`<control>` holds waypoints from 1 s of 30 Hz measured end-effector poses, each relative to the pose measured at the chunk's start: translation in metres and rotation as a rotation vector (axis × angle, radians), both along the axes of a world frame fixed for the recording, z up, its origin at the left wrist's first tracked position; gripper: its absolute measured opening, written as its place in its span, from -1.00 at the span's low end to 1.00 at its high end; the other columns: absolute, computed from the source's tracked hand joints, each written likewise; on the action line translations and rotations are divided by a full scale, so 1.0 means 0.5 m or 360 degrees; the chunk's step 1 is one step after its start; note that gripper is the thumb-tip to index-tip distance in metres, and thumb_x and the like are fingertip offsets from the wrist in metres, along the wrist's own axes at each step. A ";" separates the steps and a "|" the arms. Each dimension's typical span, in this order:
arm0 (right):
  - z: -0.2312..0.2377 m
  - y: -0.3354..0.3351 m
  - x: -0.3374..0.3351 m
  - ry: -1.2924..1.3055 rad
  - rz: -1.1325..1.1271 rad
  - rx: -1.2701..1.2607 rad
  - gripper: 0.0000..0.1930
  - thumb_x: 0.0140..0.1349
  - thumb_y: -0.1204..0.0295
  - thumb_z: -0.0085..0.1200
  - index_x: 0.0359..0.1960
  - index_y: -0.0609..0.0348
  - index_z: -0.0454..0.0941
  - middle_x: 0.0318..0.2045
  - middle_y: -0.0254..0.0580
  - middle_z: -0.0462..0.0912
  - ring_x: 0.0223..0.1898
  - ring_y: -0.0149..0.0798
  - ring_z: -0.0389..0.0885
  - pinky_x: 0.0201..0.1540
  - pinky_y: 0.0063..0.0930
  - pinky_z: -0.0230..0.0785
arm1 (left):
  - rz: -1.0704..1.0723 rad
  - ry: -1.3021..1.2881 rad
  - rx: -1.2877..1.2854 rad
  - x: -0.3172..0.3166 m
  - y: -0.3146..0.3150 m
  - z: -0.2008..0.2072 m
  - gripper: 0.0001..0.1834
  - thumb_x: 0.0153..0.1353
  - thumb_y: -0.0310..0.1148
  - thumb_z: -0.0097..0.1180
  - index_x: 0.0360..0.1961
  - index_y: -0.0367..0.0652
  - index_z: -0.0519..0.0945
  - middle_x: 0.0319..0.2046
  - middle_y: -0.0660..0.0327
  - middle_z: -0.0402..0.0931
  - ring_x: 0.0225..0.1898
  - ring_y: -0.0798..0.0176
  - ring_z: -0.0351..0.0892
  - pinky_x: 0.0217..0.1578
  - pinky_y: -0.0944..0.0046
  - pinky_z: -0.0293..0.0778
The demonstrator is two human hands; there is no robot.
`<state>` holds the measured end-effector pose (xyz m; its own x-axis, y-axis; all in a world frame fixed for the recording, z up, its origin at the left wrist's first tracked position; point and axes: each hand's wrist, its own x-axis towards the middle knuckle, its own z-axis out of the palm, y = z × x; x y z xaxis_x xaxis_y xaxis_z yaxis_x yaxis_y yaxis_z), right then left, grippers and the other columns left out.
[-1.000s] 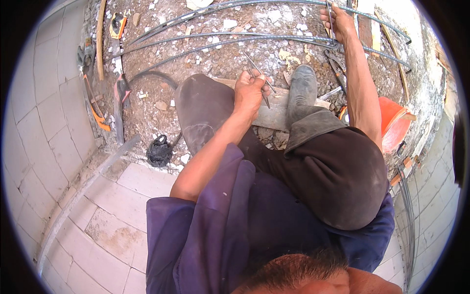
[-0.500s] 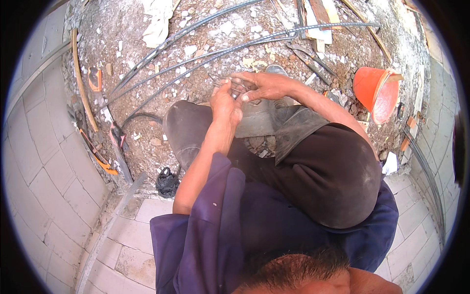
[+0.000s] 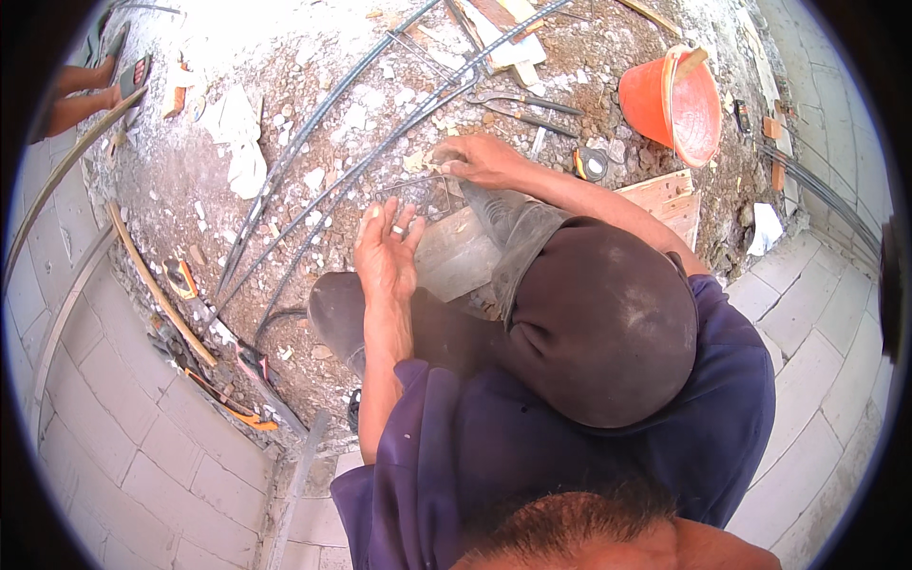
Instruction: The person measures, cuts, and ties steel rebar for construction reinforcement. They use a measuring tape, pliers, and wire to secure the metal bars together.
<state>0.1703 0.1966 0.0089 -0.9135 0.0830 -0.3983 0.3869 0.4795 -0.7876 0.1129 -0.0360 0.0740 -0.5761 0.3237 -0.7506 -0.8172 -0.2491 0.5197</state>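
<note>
Near the centre of the frame both hands work a thin bent wire piece (image 3: 418, 195) over the rubble – right hand (image 3: 480, 160) pinching its upper end, left hand (image 3: 385, 249) with fingers loosely open beside it – shaping looks unfinished, pliers (image 3: 518, 104) lying unused above

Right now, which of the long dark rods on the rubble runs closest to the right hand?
The upper-right rod, which passes just left of the right hand. The other rods lie further left, away from it.
</note>
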 end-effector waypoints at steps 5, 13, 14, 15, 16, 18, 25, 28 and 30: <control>0.028 0.035 0.151 0.0467 -0.0551 0.0216 -0.74 0.34 0.22 0.11 -0.17 0.16 0.61 -0.25 -0.09 0.69 -0.22 -0.03 0.67 -0.17 -0.22 0.46 | -0.0034 0.1027 -0.0522 -0.013 -0.110 0.091 -0.48 0.42 -0.38 0.04 0.34 -0.36 0.29 0.17 -0.06 0.49 0.16 0.08 0.52 0.13 0.11 0.52; -0.054 0.062 0.378 0.0646 -0.1529 0.0778 -0.69 0.12 0.39 0.35 -0.22 0.18 0.45 -0.39 -0.17 0.37 -0.32 -0.17 0.35 -0.08 -0.20 0.31 | -0.0065 0.1376 -0.1092 -0.067 -0.229 -0.011 -0.53 0.29 -0.40 0.10 0.22 -0.27 0.49 0.09 0.03 0.56 0.09 0.15 0.55 0.11 0.18 0.44; -0.068 0.060 0.356 0.0651 -0.1581 0.0743 -0.69 0.13 0.39 0.35 -0.22 0.18 0.45 -0.39 -0.18 0.37 -0.33 -0.18 0.35 -0.09 -0.20 0.31 | -0.0132 0.1504 -0.1242 -0.072 -0.256 -0.003 -0.53 0.28 -0.39 0.12 0.21 -0.27 0.49 0.05 0.02 0.59 0.04 0.15 0.58 0.08 0.18 0.47; -0.086 0.060 0.339 0.0631 -0.1611 0.0726 -0.70 0.14 0.39 0.34 -0.22 0.18 0.45 -0.40 -0.19 0.37 -0.33 -0.18 0.34 -0.10 -0.21 0.30 | -0.0231 0.1572 -0.1378 -0.078 -0.272 -0.006 -0.53 0.27 -0.38 0.14 0.20 -0.26 0.50 0.00 0.00 0.61 0.00 0.14 0.61 0.04 0.18 0.49; -0.100 0.065 0.328 0.0596 -0.1612 0.0733 -0.70 0.15 0.38 0.34 -0.22 0.18 0.46 -0.40 -0.19 0.37 -0.34 -0.19 0.34 -0.11 -0.21 0.30 | -0.0217 0.1476 -0.1375 -0.082 -0.273 0.001 -0.53 0.26 -0.36 0.16 0.19 -0.25 0.51 -0.03 -0.01 0.63 -0.03 0.12 0.63 0.01 0.16 0.51; -0.117 0.081 0.318 0.0541 -0.1594 0.0777 -0.71 0.16 0.37 0.32 -0.21 0.18 0.46 -0.41 -0.20 0.37 -0.35 -0.20 0.34 -0.13 -0.22 0.29 | -0.0210 0.1367 -0.1358 -0.074 -0.272 -0.015 -0.53 0.25 -0.33 0.17 0.18 -0.23 0.52 -0.06 -0.01 0.64 -0.06 0.09 0.66 -0.02 0.13 0.53; -0.145 0.149 0.293 0.0482 -0.1610 0.0832 -0.74 0.21 0.35 0.28 -0.21 0.17 0.48 -0.45 -0.24 0.37 -0.40 -0.24 0.33 -0.20 -0.25 0.26 | -0.0391 0.1451 -0.1460 -0.081 -0.245 -0.061 -0.48 0.24 -0.20 0.20 0.18 -0.21 0.54 -0.01 -0.07 0.64 -0.02 -0.06 0.66 0.04 0.06 0.51; -0.160 0.177 0.290 0.0472 -0.1626 0.0845 -0.75 0.23 0.33 0.27 -0.20 0.17 0.49 -0.46 -0.25 0.37 -0.42 -0.26 0.32 -0.23 -0.26 0.25 | -0.0499 0.1423 -0.1473 -0.088 -0.241 -0.067 -0.48 0.23 -0.17 0.22 0.14 -0.23 0.56 0.03 -0.11 0.62 0.05 -0.13 0.63 0.08 0.04 0.49; -0.165 0.191 0.287 0.0470 -0.1637 0.0861 -0.76 0.24 0.33 0.25 -0.20 0.17 0.49 -0.47 -0.26 0.37 -0.43 -0.27 0.32 -0.25 -0.27 0.25 | -0.0485 0.1419 -0.1455 -0.093 -0.242 -0.066 -0.48 0.23 -0.16 0.21 0.15 -0.22 0.57 0.04 -0.11 0.62 0.06 -0.13 0.62 0.09 0.04 0.49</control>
<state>0.3140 0.2921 -0.0734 -0.3715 0.9197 0.1268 0.6212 0.3478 -0.7023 0.0666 -0.1571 0.0408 -0.9797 0.1084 -0.1688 -0.0682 0.6111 0.7886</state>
